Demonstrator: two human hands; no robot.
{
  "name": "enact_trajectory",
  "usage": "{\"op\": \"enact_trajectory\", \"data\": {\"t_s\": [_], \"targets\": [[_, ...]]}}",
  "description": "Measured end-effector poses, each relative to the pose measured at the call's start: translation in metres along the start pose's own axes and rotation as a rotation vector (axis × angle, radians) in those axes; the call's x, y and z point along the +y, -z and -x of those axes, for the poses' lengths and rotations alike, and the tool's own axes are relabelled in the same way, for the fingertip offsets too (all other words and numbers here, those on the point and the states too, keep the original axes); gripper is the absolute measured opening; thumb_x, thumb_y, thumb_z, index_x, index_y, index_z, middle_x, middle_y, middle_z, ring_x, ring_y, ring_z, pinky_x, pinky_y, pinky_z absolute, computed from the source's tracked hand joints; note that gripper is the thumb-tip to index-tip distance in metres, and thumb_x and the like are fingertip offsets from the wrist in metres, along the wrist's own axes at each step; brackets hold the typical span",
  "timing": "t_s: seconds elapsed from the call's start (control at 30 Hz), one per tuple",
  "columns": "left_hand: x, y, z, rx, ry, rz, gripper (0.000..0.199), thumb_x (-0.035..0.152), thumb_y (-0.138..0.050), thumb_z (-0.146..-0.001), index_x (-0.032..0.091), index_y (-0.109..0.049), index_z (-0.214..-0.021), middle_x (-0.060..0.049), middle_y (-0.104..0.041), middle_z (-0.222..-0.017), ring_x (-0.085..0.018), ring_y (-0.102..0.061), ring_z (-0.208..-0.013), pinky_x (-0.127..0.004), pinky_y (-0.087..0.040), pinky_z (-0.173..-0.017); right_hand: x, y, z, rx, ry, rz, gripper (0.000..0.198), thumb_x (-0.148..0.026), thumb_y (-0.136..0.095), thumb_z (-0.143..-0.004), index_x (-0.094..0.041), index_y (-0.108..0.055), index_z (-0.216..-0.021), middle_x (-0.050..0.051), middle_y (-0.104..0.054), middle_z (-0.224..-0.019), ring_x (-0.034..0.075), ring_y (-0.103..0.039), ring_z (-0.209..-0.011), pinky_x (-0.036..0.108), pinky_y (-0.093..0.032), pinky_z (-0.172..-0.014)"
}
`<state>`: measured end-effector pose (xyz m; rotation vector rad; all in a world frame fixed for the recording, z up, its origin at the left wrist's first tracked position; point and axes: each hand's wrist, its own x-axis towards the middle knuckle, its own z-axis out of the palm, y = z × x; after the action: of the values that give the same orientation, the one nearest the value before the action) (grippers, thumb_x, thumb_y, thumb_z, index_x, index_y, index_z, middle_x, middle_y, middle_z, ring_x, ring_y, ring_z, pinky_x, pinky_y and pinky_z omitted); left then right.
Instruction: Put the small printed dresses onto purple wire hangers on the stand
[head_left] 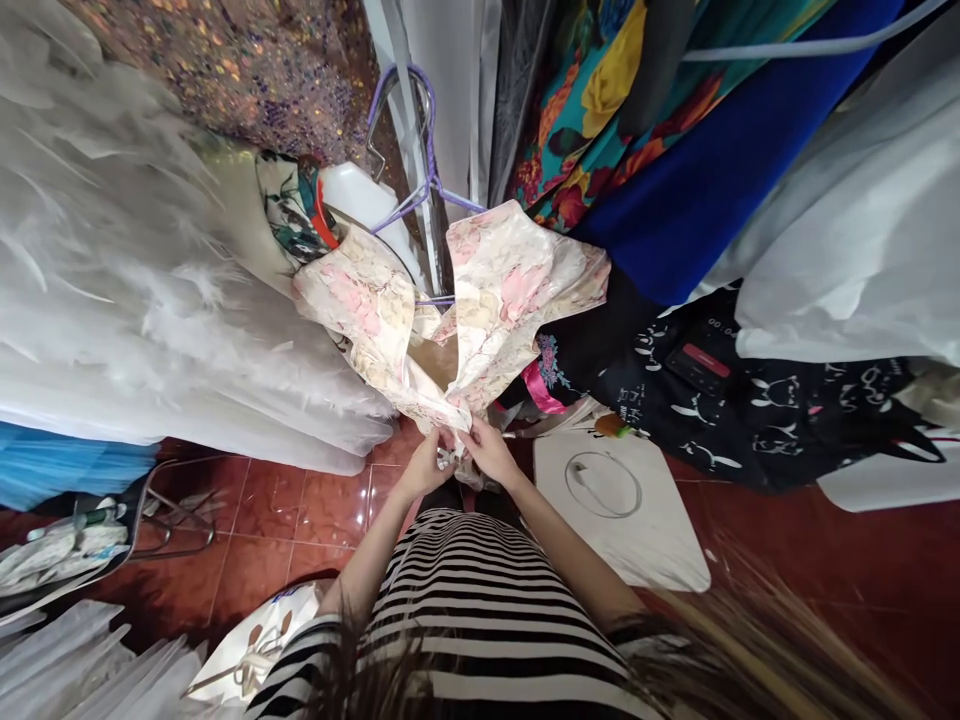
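A cream dress with pink flowers [495, 290] hangs in front of me on a purple hanger [433, 150]. Its two front sides cross in a V below the neckline. My left hand [430, 460] is closed on the fabric at the left of the waist, fingers pinched together. Close beside it, my right hand [484, 448] pinches the fabric where the two front edges meet. The fingertips of both hands nearly touch. The lower part of the dress is mostly hidden behind my hands and body.
White feathered gowns [150, 260] crowd the left side. Blue fabric [690, 190] and a black printed cloth [780, 410] with a phone [699, 366] on it lie to the right. A white stool [622, 510] bears a coiled cable. A metal-framed chair [176, 510] stands on the red tiles [277, 500].
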<state>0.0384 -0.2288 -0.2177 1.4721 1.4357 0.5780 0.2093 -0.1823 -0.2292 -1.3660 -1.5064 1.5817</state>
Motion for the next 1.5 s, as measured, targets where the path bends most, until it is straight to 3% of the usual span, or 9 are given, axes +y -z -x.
{"op": "enact_trajectory", "data": {"t_s": [0.1, 0.2, 0.37, 0.53, 0.73, 0.83, 0.97, 1.23, 1.5], "targets": [[-0.025, -0.018, 0.010, -0.002, 0.063, -0.086, 0.047, 0.022, -0.080, -0.069, 0.022, -0.060, -0.112, -0.004, -0.070, -0.107, -0.021, -0.066, -0.098, -0.036, -0.055, -0.092, -0.002, -0.006, 0.000, -0.055, -0.047, -0.168, 0.022, -0.030, -0.060, -0.087, -0.024, -0.067, -0.107, -0.001, -0.066, -0.068, 0.017, -0.062, -0.053, 0.031, -0.054, -0.052], [-0.036, -0.029, 0.014, -0.002, 0.106, -0.164, 0.044, 0.023, -0.078, -0.073, 0.022, -0.062, -0.114, -0.006, -0.072, -0.109, -0.024, -0.067, -0.104, -0.039, -0.054, -0.095, -0.005, -0.008, 0.000, -0.086, -0.050, -0.296, 0.031, -0.034, -0.063, -0.086, -0.023, -0.066, -0.115, -0.001, -0.068, -0.067, 0.017, -0.061, -0.048, 0.031, -0.056, -0.049], [-0.029, -0.036, 0.015, -0.027, 0.101, -0.240, 0.026, 0.022, -0.067, -0.084, 0.021, -0.068, -0.110, -0.008, -0.074, -0.112, -0.024, -0.068, -0.109, -0.038, -0.053, -0.098, -0.013, -0.004, -0.001, -0.096, -0.047, -0.412, 0.042, -0.045, -0.074, -0.078, -0.023, -0.066, -0.113, 0.001, -0.072, -0.077, 0.017, -0.064, -0.050, 0.032, -0.058, -0.050], [-0.018, -0.036, 0.019, -0.026, 0.082, -0.292, 0.016, 0.024, -0.056, -0.092, 0.020, -0.071, -0.097, -0.007, -0.074, -0.099, -0.022, -0.068, -0.099, -0.034, -0.053, -0.092, -0.017, 0.001, -0.002, -0.078, -0.008, -0.433, 0.042, -0.053, -0.077, -0.074, -0.023, -0.066, -0.101, 0.002, -0.073, -0.083, 0.018, -0.067, -0.062, 0.032, -0.060, -0.057], [-0.008, -0.032, 0.023, -0.084, 0.066, -0.279, 0.018, 0.025, -0.052, -0.095, 0.021, -0.069, -0.091, -0.005, -0.072, -0.091, -0.019, -0.065, -0.087, -0.028, -0.051, -0.084, -0.002, 0.010, -0.003, 0.020, 0.008, -0.366, 0.033, -0.050, -0.070, -0.080, -0.026, -0.056, -0.098, -0.003, -0.064, -0.073, 0.018, -0.066, -0.063, 0.031, -0.058, -0.059], [-0.002, -0.030, 0.023, -0.057, 0.058, -0.268, 0.017, 0.028, -0.053, -0.096, 0.022, -0.068, -0.089, -0.003, -0.069, -0.084, -0.018, -0.064, -0.082, -0.026, -0.049, -0.080, 0.006, 0.015, 0.000, 0.027, -0.031, -0.302, 0.034, -0.042, -0.068, -0.081, -0.027, -0.051, -0.106, -0.004, -0.063, -0.078, 0.017, -0.067, -0.064, 0.034, -0.060, -0.065], [0.009, -0.024, 0.021, -0.041, 0.060, -0.253, 0.017, 0.031, -0.054, -0.096, 0.024, -0.067, -0.089, -0.001, -0.065, -0.072, -0.019, -0.063, -0.073, -0.026, -0.047, -0.074, 0.007, 0.016, 0.009, 0.017, -0.014, -0.170, 0.025, -0.033, -0.065, -0.080, -0.026, -0.048, -0.097, -0.003, -0.063, -0.082, 0.016, -0.066, -0.065, 0.035, -0.060, -0.070], [0.015, -0.008, 0.017, -0.034, 0.026, -0.245, 0.014, 0.033, -0.058, -0.095, 0.022, -0.067, -0.093, -0.001, -0.066, -0.073, -0.018, -0.061, -0.068, -0.025, -0.046, -0.072, 0.000, -0.002, 0.020, -0.107, 0.106, 0.022, 0.006, -0.024, -0.061, -0.080, -0.023, -0.057, -0.077, 0.000, -0.065, -0.080, 0.017, -0.065, -0.075, 0.034, -0.057, -0.075], [0.015, -0.004, 0.018, -0.100, 0.005, -0.210, 0.019, 0.028, -0.057, -0.093, 0.021, -0.069, -0.105, -0.003, -0.070, -0.081, -0.018, -0.062, -0.071, -0.026, -0.048, -0.073, -0.010, 0.011, 0.025, -0.184, 0.168, 0.228, 0.007, -0.019, -0.077, -0.074, -0.021, -0.070, -0.074, 0.000, -0.064, -0.080, 0.016, -0.063, -0.074, 0.031, -0.054, -0.077]]}}
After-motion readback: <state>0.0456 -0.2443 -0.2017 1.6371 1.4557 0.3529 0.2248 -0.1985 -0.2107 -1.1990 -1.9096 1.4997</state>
